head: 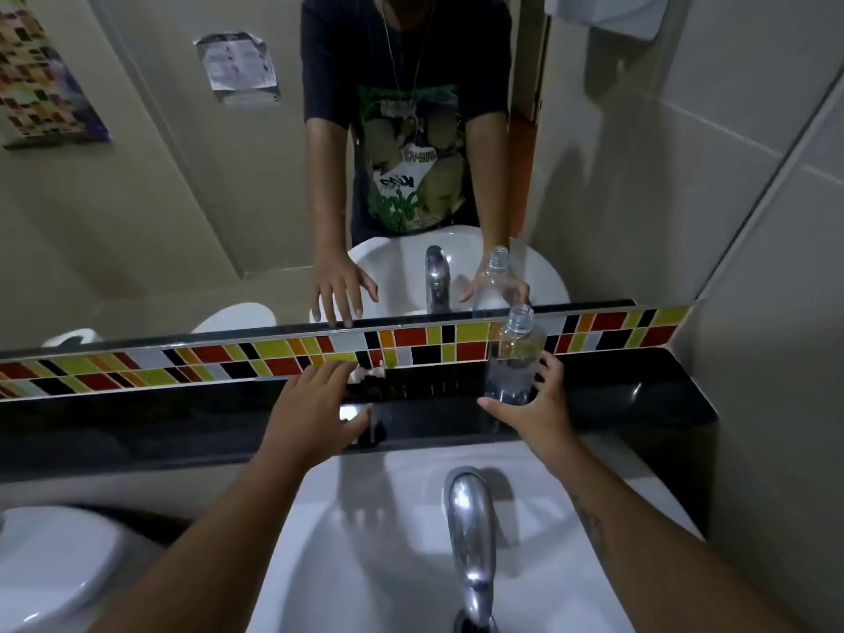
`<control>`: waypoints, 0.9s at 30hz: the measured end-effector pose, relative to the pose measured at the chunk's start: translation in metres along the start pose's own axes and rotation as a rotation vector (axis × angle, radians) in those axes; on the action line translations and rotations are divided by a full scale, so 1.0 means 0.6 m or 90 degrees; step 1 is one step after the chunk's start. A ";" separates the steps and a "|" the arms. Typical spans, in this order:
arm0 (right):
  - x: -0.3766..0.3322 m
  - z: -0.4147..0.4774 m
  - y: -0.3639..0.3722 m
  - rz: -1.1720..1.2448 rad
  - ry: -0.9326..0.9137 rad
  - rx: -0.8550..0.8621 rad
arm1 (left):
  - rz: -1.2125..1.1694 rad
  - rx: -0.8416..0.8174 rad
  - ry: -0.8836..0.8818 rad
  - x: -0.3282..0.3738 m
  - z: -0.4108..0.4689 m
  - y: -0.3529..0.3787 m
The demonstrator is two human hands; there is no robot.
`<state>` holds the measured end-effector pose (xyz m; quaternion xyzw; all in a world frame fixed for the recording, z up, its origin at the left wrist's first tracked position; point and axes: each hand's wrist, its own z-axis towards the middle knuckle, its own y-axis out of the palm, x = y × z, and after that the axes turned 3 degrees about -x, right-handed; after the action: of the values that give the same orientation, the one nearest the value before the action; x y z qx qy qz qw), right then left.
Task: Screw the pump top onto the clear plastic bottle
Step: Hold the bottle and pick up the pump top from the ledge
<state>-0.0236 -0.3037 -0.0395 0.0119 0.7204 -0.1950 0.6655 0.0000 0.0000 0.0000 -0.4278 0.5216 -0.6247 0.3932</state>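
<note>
Bottle: one clear plastic bottle [514, 358] stands upright on the black shelf [639, 395] under the mirror, its threaded neck bare and open at the top
Pump top: a small whitish object [367, 374] lies on the shelf by the left fingertips; too blurred to tell whether it is the pump
Hands: two, both bare, both reaching forward over the basin
Left hand: the left hand [315, 404] is spread flat, palm down over the shelf, fingers open, gripping nothing
Right hand: the right hand [534, 404] is open and cupped around the bottle's lower part, thumb to the left of its base and fingers to the right; whether it touches the plastic cannot be told
Shelf: one glossy black ledge, backed by one strip of coloured tiles [411, 344] in red, yellow, orange, black and white
Sink: one white sink [365, 564] below the shelf
Tap: one chrome tap [470, 532] over the sink
Mirror: one mirror [182, 198], doubling the bottle, the tap and both hands
Toilet: one white toilet [45, 564] at lower left
</note>
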 end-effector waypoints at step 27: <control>0.023 0.059 0.062 -0.336 0.027 0.082 | 0.102 -0.003 -0.002 -0.045 0.068 0.070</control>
<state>0.0187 -0.2830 -0.0638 -0.1301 0.6984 -0.4070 0.5742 0.0489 0.0062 -0.0415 -0.3865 0.5554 -0.5892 0.4415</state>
